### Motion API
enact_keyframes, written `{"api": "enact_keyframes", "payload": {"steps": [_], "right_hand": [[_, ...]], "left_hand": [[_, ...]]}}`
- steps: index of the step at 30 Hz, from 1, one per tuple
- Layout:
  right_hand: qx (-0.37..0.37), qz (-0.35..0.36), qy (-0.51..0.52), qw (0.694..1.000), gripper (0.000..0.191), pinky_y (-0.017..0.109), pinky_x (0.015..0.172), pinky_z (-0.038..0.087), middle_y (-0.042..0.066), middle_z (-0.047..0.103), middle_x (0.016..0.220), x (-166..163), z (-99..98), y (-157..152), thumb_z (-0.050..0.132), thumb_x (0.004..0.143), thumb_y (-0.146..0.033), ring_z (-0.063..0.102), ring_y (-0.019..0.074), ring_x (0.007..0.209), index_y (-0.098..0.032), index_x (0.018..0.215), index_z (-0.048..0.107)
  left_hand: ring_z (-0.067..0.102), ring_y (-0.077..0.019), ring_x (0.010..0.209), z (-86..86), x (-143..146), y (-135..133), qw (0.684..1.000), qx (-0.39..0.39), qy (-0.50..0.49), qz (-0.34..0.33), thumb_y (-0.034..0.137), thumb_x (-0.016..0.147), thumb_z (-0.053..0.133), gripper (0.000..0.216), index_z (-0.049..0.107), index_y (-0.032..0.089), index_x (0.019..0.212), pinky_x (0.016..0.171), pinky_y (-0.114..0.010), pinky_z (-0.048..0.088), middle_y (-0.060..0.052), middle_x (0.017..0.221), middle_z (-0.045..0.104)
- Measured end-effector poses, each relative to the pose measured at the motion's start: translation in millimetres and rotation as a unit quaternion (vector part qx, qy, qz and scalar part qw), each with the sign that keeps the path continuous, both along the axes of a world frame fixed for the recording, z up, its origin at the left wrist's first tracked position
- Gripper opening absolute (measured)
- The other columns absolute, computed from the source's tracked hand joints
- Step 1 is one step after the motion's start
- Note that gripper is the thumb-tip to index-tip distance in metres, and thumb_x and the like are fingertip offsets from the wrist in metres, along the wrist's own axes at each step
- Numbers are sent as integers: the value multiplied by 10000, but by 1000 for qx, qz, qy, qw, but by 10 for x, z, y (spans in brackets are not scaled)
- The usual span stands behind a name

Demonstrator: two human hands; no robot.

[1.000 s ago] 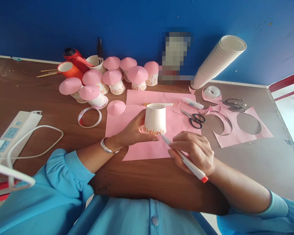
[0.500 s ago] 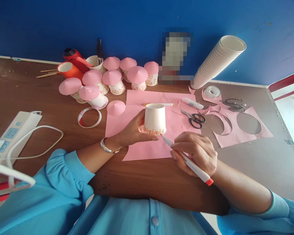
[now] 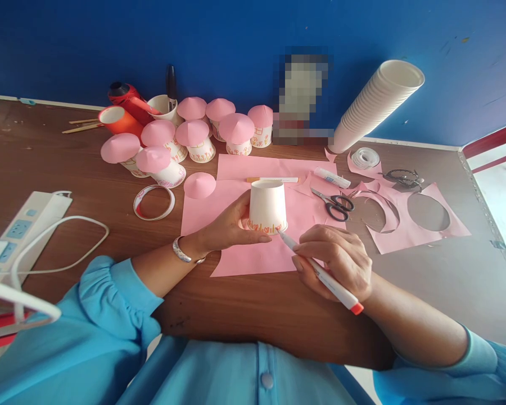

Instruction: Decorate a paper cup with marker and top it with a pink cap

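Note:
A white paper cup (image 3: 267, 205) stands upside down on a pink paper sheet (image 3: 244, 256), with small orange drawings round its lower rim. My left hand (image 3: 230, 226) wraps round the cup's left side and grips it. My right hand (image 3: 335, 260) is closed on a white marker with an orange end (image 3: 326, 279). The marker's tip touches the cup's lower right rim.
Several cups capped with pink paper cones (image 3: 194, 138) stand behind. Scissors (image 3: 335, 203), a glue stick (image 3: 331, 178), tape rolls (image 3: 154, 202) and cut pink sheets (image 3: 421, 216) lie around. A stack of white cups (image 3: 375, 104) leans on the blue wall. A power strip (image 3: 23, 225) lies left.
The marker tip has shifted slightly along the cup's lower rim; my right hand moved a little. My left hand keeps its hold on the cup.

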State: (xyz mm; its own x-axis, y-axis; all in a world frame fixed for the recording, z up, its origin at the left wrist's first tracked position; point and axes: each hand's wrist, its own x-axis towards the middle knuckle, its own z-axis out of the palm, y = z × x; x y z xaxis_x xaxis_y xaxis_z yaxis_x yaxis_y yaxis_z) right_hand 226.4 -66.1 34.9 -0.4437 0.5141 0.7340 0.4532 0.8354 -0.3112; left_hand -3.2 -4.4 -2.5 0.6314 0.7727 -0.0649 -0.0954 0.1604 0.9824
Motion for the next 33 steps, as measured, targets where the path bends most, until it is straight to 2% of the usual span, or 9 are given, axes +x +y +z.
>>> {"api": "enact_keyframes", "payload": {"steps": [5, 10, 15, 19, 24, 33], "right_hand": [[-6, 1, -4, 1000, 171, 268, 507, 524, 0, 623, 692, -12, 3, -6, 618, 904, -57, 600, 146, 584, -197, 989, 571], [-15, 1, -6, 1000, 173, 263, 503, 513, -8, 619, 696, -19, 11, -15, 608, 906, -52, 598, 139, 581, -200, 984, 566], [-7, 9, 8, 1000, 183, 271, 505, 525, -8, 604, 689, -9, 12, -21, 606, 904, -60, 598, 148, 581, -204, 1012, 574], [2, 2, 13, 1000, 204, 276, 509, 532, -4, 601, 693, 2, 7, -11, 614, 895, -60, 598, 155, 584, -202, 1038, 578], [2, -7, 14, 1000, 199, 279, 507, 535, -2, 609, 713, 0, 0, 2, 621, 906, -76, 605, 157, 593, -209, 1048, 580], [0, -12, 7, 1000, 189, 271, 499, 533, 2, 612, 723, 7, 7, -2, 611, 919, -80, 608, 149, 594, -216, 1044, 573]], "left_hand": [[704, -320, 1162, -2, 13, 9, 1000, 4, -17, -8, 377, 755, 927, 741, 556, 225, 1378, 973, -448, 578, -134, 1280, 710], [724, -298, 1103, 30, 28, 11, 1000, 10, -23, -11, 365, 766, 915, 723, 544, 215, 1368, 944, -432, 590, -128, 1238, 716], [702, -334, 1193, 49, 5, 6, 1000, -3, -2, -2, 368, 787, 895, 702, 552, 208, 1377, 986, -464, 581, -148, 1312, 704], [679, -375, 1276, 2, -20, 9, 1000, -16, -25, -2, 361, 799, 883, 687, 575, 202, 1393, 1038, -499, 562, -172, 1371, 700], [711, -354, 1248, -17, -14, 11, 998, -14, -61, -19, 338, 843, 847, 659, 579, 223, 1433, 1060, -506, 569, -171, 1383, 717], [709, -355, 1232, 25, -5, 1, 999, -2, -39, -20, 342, 838, 842, 604, 610, 197, 1377, 1009, -483, 587, -176, 1363, 721]]}}
